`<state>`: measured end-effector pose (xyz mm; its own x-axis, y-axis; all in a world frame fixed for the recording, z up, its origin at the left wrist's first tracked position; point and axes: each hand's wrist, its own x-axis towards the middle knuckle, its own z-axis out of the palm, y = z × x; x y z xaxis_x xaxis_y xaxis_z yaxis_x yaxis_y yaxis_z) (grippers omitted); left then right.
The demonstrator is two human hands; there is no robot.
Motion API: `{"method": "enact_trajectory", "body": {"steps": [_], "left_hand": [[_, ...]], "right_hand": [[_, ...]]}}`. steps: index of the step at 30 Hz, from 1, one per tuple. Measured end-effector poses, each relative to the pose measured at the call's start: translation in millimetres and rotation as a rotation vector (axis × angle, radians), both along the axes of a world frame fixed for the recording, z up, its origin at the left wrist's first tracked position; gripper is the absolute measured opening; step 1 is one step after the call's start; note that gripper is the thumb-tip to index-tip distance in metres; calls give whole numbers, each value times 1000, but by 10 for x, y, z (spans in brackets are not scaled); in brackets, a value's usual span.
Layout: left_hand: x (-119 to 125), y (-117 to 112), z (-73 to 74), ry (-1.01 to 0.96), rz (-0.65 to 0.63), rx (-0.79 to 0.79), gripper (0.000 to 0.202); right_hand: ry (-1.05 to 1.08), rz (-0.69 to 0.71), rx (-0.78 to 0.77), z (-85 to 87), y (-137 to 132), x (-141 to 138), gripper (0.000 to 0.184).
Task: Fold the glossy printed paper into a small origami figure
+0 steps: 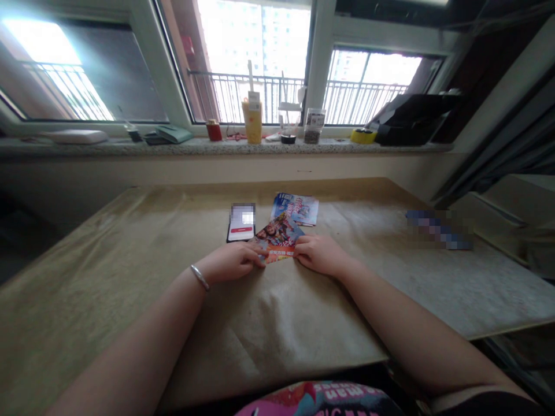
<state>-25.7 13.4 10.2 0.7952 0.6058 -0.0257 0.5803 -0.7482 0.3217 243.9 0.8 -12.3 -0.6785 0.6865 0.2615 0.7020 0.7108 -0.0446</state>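
A colourful printed flyer (281, 238) with an orange lower band lies between my two hands, tilted on the brown table cover. My left hand (234, 261), with a silver bangle at the wrist, has its fingers closed on the flyer's left lower edge. At the opposite edge, my right hand (323, 254) grips the paper between thumb and curled fingers. Just behind it is a small stack of blue printed flyers (303, 209), partly covered by the held one. A phone (241, 222) with a lit screen lies beyond my left hand.
The table (143, 248) has a brown cover. A blurred blue strip-like item (437, 230) lies at its right side. On the stone windowsill (208, 148) stand a yellow drink cup (252, 122), a red jar (214, 130), a clear container (313, 126), yellow tape (363, 136) and a black bag (410, 120).
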Motion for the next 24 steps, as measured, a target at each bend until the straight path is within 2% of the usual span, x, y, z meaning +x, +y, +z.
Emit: {"method": "enact_trajectory", "body": {"steps": [6,10,12,13,17,20,24], "left_hand": [[18,-32,-4,-47,53,14,24],[130,-103,-45,-104,66,162,18],[188,-125,-89,-123,75,238,25],[213,-130,-112,-115,81,273,27],[273,-126,-168,-54,66,412,14],[290,-124,-172,3,46,526,15],[314,-147,-168,4,56,626,16]], "right_hand": [[44,-11,0,-32,11,-10,10],[90,-14,-13,-42,10,-31,11],[105,-18,-11,-39,4,-45,12],[110,-19,-10,-38,1,-52,12],[128,-10,-3,-44,-9,-77,13],[140,1,-2,-60,-16,-107,13],[198,-61,7,-64,-51,-181,8]]}}
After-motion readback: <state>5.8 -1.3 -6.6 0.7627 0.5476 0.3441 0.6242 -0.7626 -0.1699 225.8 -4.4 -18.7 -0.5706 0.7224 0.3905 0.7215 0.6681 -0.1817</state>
